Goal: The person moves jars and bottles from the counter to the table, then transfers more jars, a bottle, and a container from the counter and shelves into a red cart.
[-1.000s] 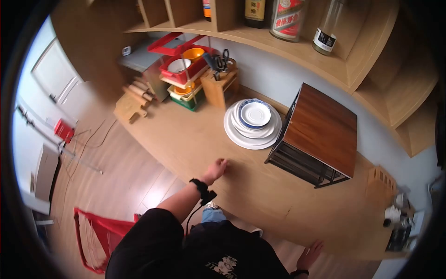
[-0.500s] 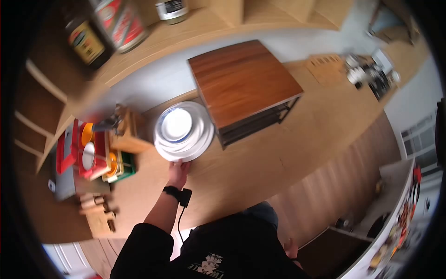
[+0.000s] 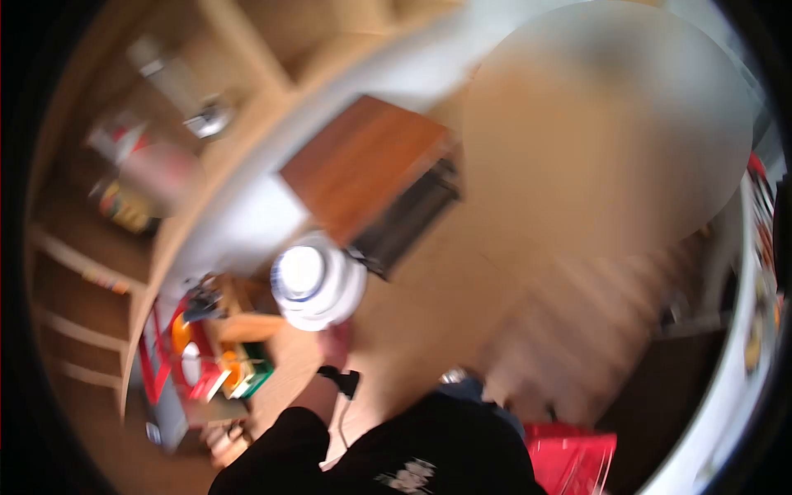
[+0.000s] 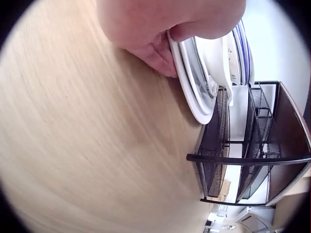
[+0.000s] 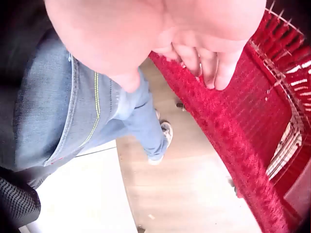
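A stack of white plates point(image 3: 334, 289), the top one blue-rimmed, stands on the wooden counter beside a brown-topped rack point(image 3: 367, 165). The left hand point(image 3: 336, 342) is at the stack's near edge. In the left wrist view that hand point(image 4: 170, 24) pinches the rim of the lowest plate point(image 4: 199, 112), thumb above and fingers at its underside. The right hand point(image 5: 160, 39) shows in the right wrist view with loosely bent fingers, holding nothing, over or beside a red textured chair point(image 5: 218, 126); contact cannot be told. The head view does not clearly show it.
Left of the plates stand a wooden knife block point(image 3: 247, 326) and a red and green bowl rack point(image 3: 191, 363). Shelves with bottles point(image 3: 153, 173) curve above the counter. A red chair point(image 3: 569, 454) is behind the person. The head view is blurred.
The head view has turned. The left hand has moved from the bare counter to the plate stack's edge and grips it. The right hand has left the counter's edge.
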Demonstrator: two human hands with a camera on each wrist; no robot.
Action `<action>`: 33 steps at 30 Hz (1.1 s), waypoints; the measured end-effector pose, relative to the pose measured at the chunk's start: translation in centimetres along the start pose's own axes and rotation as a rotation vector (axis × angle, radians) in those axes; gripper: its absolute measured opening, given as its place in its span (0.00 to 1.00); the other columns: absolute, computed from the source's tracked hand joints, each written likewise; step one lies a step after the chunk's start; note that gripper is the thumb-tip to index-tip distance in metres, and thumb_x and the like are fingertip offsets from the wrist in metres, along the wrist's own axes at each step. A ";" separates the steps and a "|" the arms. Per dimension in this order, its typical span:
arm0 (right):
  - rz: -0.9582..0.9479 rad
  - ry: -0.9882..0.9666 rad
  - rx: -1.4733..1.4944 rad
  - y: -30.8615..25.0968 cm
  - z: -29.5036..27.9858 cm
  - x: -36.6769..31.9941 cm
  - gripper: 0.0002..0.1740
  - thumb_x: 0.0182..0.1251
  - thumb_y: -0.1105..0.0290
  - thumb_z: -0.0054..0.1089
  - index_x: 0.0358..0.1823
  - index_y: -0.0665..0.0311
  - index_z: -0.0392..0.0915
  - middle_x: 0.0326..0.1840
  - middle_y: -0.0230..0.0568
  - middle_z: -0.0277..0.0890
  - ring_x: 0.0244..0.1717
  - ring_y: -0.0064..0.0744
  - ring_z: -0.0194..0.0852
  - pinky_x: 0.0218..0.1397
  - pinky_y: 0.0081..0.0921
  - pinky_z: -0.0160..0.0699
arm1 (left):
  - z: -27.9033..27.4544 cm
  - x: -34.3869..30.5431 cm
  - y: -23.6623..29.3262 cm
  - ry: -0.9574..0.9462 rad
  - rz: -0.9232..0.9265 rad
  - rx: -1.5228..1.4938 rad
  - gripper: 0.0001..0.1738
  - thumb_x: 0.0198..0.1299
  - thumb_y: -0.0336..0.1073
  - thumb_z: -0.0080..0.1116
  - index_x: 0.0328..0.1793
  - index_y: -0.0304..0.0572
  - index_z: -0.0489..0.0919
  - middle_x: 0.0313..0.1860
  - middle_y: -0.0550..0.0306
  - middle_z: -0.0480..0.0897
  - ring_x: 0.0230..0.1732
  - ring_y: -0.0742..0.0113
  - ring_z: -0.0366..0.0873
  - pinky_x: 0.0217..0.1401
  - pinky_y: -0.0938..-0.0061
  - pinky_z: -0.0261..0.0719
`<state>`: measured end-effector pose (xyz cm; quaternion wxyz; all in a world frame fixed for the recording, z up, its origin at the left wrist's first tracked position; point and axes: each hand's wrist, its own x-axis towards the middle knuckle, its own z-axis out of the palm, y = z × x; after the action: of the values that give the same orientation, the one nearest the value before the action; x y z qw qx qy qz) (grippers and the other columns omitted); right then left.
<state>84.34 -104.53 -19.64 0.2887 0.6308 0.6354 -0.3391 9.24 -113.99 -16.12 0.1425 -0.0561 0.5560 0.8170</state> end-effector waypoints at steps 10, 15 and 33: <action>0.462 -0.007 0.242 -4.9 9.6 -8.8 0.16 0.80 0.65 0.42 0.54 0.60 0.80 0.51 0.53 0.88 0.56 0.51 0.89 0.55 0.49 0.88 | -4.1 15.2 1.7 -0.534 -0.123 0.528 0.31 0.80 0.43 0.40 0.84 0.36 0.64 0.86 0.49 0.63 0.86 0.60 0.58 0.91 0.64 0.42; 0.346 0.026 0.183 -5.4 8.0 -9.2 0.15 0.80 0.67 0.42 0.52 0.61 0.80 0.48 0.52 0.89 0.50 0.50 0.91 0.52 0.48 0.89 | 3.8 9.6 3.1 -0.245 -0.270 0.467 0.32 0.77 0.36 0.34 0.86 0.37 0.62 0.86 0.51 0.63 0.86 0.62 0.58 0.91 0.66 0.45; 0.117 0.137 0.173 -3.9 7.2 -7.7 0.18 0.76 0.65 0.47 0.51 0.59 0.88 0.50 0.52 0.89 0.51 0.50 0.91 0.51 0.48 0.89 | -1.4 6.1 2.1 -0.324 -0.195 0.441 0.25 0.82 0.43 0.44 0.77 0.37 0.72 0.72 0.45 0.79 0.71 0.53 0.79 0.75 0.63 0.76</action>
<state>80.34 -114.79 -17.62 0.2085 0.7110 0.5842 -0.3313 2.73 -114.94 -16.25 0.3158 0.0542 0.6823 0.6571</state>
